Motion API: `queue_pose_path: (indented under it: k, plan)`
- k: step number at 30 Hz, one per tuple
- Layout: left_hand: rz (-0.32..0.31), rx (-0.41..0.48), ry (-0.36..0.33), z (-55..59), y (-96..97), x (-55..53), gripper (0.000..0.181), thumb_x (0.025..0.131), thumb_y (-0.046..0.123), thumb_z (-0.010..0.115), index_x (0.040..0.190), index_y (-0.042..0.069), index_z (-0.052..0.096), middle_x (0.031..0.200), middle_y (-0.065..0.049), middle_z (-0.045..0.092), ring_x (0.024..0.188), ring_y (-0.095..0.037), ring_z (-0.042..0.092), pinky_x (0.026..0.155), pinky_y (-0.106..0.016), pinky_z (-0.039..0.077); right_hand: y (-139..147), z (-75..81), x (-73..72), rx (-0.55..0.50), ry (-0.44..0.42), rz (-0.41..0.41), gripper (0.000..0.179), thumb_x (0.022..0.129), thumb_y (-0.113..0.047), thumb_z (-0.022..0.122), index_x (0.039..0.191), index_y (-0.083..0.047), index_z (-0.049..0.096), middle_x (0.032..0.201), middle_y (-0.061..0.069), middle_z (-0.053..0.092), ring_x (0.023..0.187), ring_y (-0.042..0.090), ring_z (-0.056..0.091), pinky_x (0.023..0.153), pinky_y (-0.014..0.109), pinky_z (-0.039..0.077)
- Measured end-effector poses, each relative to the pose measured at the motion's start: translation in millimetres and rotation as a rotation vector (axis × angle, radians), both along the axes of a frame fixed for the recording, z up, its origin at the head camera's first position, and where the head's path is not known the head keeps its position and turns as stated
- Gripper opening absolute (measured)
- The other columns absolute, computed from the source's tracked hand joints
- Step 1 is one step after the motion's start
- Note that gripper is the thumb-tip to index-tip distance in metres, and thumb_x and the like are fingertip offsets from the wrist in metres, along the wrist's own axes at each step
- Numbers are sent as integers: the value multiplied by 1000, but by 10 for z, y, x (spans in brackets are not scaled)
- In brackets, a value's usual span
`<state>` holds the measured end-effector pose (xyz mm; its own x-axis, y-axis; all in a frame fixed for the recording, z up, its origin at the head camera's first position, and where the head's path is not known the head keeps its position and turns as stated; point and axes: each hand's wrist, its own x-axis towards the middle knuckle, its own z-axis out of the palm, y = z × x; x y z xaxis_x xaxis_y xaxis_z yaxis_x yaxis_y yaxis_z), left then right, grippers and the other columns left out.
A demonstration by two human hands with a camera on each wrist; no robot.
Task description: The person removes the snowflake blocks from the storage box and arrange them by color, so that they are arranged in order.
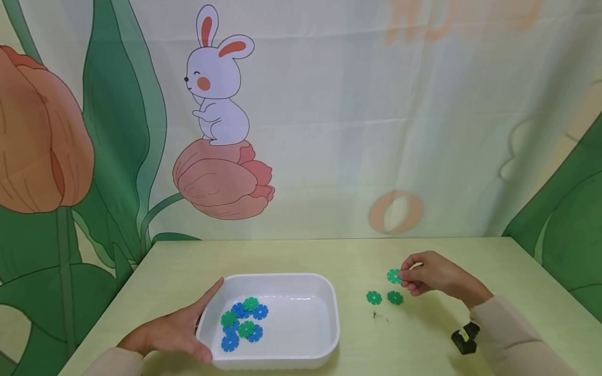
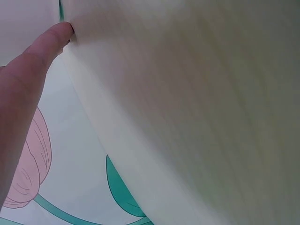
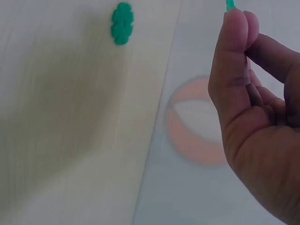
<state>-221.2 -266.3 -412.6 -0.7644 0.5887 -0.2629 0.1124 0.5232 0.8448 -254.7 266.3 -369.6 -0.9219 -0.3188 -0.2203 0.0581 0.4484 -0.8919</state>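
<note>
My left hand (image 1: 176, 329) lies against the left end of a white plastic tray (image 1: 301, 352), thumb at the near corner and index finger reaching along to the far one. Its other fingers are mostly hidden. Inside the tray's left half lie several blue and green snowflake discs (image 1: 230, 342), some overlapping. Between thumb and index finger, my right hand (image 1: 430, 274) pinches a green snowflake disc (image 1: 394, 276), held up over the table; only its edge shows in the right wrist view. Two more green snowflake discs (image 1: 374, 297) lie flat on the table just below that hand.
The pale wooden table (image 1: 357, 350) ends at a printed cloth backdrop (image 1: 320, 156) with a rabbit and tulips. Small dark specks (image 1: 374, 314) mark the table right of the tray. A black device (image 1: 465, 338) shows beside the right sleeve.
</note>
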Motion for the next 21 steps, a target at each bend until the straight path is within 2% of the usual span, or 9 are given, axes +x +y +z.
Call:
queue_pose_path:
  k: [10, 21]
  plan:
    - [-2, 2, 12, 4, 5, -7, 131, 79, 47, 81, 157, 20, -21, 159, -24, 10, 124, -35, 41, 100, -51, 47, 226, -169, 1, -17, -30, -30, 16, 99, -5, 60, 103, 9, 54, 83, 12, 66, 70, 16, 61, 68, 32, 58]
    - [10, -13, 5, -4, 0, -13, 130, 80, 40, 82, 157, 20, -20, 160, -24, 9, 125, -35, 41, 100, -52, 46, 397, -335, 25, 72, -64, -83, 14, 99, -7, 61, 99, 6, 57, 78, 7, 63, 67, 15, 59, 64, 29, 56]
